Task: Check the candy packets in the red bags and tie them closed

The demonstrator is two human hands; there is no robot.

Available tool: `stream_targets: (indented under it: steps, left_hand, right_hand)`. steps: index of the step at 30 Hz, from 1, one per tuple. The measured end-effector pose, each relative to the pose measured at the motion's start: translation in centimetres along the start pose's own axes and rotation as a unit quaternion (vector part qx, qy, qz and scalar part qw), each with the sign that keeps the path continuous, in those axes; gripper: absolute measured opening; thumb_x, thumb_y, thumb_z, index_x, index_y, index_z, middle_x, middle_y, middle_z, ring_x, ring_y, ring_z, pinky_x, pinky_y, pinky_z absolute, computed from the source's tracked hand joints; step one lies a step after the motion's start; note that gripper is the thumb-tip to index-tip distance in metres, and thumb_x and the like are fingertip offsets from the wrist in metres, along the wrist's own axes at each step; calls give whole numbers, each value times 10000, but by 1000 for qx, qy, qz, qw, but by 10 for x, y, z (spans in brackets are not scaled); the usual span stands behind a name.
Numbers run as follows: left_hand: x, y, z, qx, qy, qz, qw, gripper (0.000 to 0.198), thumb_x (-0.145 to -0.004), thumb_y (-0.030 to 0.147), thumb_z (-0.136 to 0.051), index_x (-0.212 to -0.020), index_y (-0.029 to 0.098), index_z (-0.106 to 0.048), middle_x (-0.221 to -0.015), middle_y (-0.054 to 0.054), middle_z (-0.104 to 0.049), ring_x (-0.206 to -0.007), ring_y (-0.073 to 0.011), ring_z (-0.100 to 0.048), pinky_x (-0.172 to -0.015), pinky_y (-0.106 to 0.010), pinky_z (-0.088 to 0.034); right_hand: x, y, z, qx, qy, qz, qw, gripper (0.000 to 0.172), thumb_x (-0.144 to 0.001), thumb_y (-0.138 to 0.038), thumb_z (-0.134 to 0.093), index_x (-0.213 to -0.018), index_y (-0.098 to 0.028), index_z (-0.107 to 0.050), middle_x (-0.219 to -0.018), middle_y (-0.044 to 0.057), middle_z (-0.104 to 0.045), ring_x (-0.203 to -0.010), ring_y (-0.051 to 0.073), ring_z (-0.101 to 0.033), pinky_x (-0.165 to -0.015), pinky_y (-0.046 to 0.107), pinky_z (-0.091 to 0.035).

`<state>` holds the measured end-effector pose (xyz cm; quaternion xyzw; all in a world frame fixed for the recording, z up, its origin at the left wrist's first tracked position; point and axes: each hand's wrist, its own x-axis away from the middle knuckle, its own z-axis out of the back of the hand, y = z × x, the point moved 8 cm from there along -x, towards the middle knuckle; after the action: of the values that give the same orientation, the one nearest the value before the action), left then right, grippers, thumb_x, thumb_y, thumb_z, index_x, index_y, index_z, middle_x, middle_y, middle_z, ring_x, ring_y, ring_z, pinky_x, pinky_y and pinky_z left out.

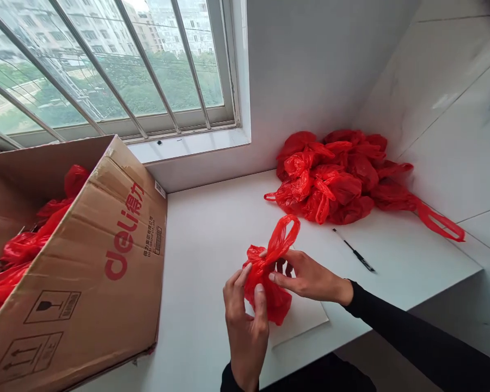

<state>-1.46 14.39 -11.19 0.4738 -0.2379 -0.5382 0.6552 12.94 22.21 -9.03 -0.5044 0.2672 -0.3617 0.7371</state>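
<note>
A red plastic bag [274,296] is bunched up between my hands, with one looped handle [285,235] standing up from its gathered neck. My left hand [245,321] grips its near left side, thumb and fingers on the plastic. From the right, my right hand [306,275] pinches the neck between thumb and fingers; some of those fingertips are hidden behind the plastic. What the bag contains cannot be made out. Below it lies a white flat sheet or pad [306,322], partly covered by the bag.
A heap of red plastic bags [330,179] fills the table's back right corner, one handle stretching rightward. A black pen [354,251] lies before it on the white table [200,234]. At left stands an open cardboard box [102,261] with red bags [36,234] inside. Behind is a barred window [147,71].
</note>
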Motion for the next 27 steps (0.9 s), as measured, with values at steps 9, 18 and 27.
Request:
stream_targets:
  steps: [9, 18, 27]
  left_hand:
    - [-7, -1, -10, 18, -45, 18, 999, 239, -964, 370, -580, -1164, 247, -622, -1107, -57, -663, -991, -209, -633, -887, -392, -541]
    - [-7, 10, -14, 62, -145, 12, 987, 326, -981, 353, -537, -1290, 268, -595, -1178, -72, -648, -1042, -211, -627, -883, -365, -536]
    - [17, 4, -7, 14, -223, 51, 973, 141, -963, 369, -549, -937, 231, -563, -777, 33, -556, -697, -133, -494, -684, -260, -457]
  right_hand:
    - [11, 5, -1, -44, 39, -29, 998, 226, -970, -360, -592, -1107, -212, -695, -950, 27, -712, -802, 167, -603, -718, 307, -484]
    - [12, 2, -7, -57, 26, -42, 997, 104, -949, -319, -609, -992, -224, -614, -903, -7, -679, -800, 152, -592, -730, 297, -477]
    - [27, -18, 30, -40, 106, -32, 993, 189, -967, -401, -613, -922, -218, -621, -822, -2, -621, -743, 144, -553, -696, 297, -456]
